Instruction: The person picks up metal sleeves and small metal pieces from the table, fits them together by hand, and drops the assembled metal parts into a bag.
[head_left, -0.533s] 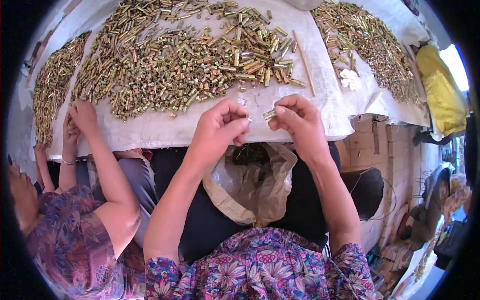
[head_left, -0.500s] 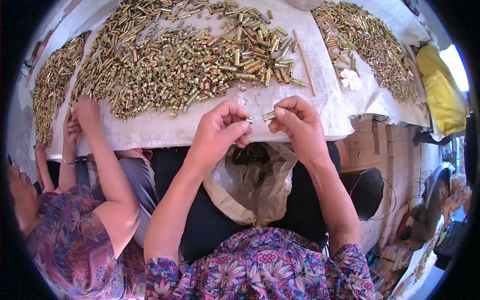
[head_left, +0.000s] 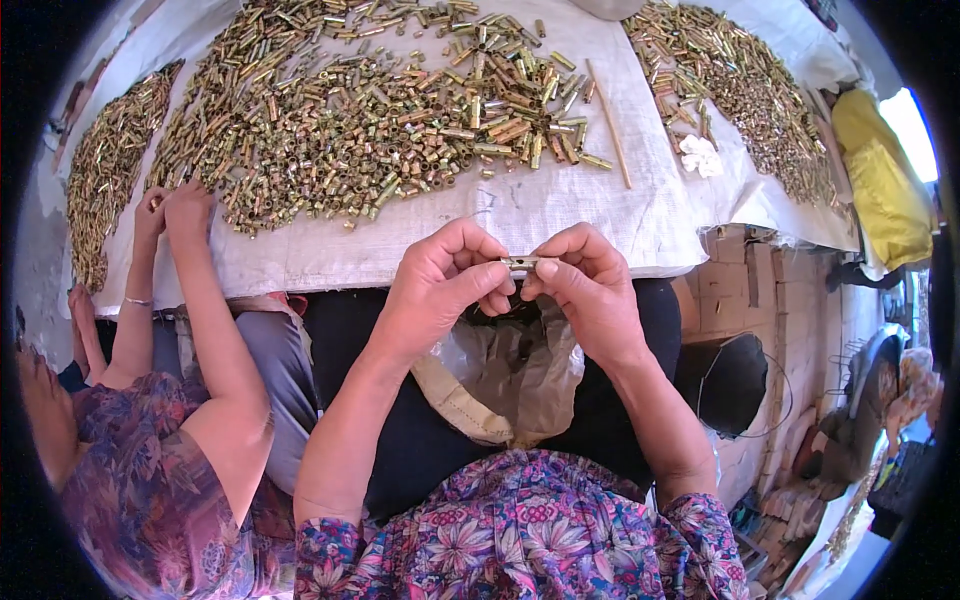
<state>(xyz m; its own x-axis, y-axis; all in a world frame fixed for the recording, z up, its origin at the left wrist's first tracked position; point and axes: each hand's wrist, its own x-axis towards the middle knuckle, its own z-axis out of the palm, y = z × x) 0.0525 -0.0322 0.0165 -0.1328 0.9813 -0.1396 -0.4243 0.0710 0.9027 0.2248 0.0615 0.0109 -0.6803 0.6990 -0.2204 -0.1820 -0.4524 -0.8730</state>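
Note:
A small brass-coloured metal sleeve [head_left: 519, 263] with dark holes in its side lies level between my two hands, just off the cloth's near edge. My left hand [head_left: 445, 278] pinches its left end between thumb and fingers. At the other end, my right hand [head_left: 590, 288] grips it in the same way. Whether it is one piece or two fitted end to end, I cannot tell. Below my hands, an open plastic-lined sack [head_left: 465, 400] sits between my legs, with dark contents partly hidden by my fingers.
A big heap of brass-coloured metal sleeves [head_left: 350, 140] covers the white cloth [head_left: 560, 215] ahead. A thin wooden stick [head_left: 609, 125] lies right of it, near another heap [head_left: 760, 100]. At left, a co-worker's hands [head_left: 185, 210] touch the heap. A black bucket [head_left: 735, 385] stands at right.
My hands have come together and moved slightly down toward me. The small metal pieces they held apart now meet in one line. The co-worker's hands have shifted along the heap's edge.

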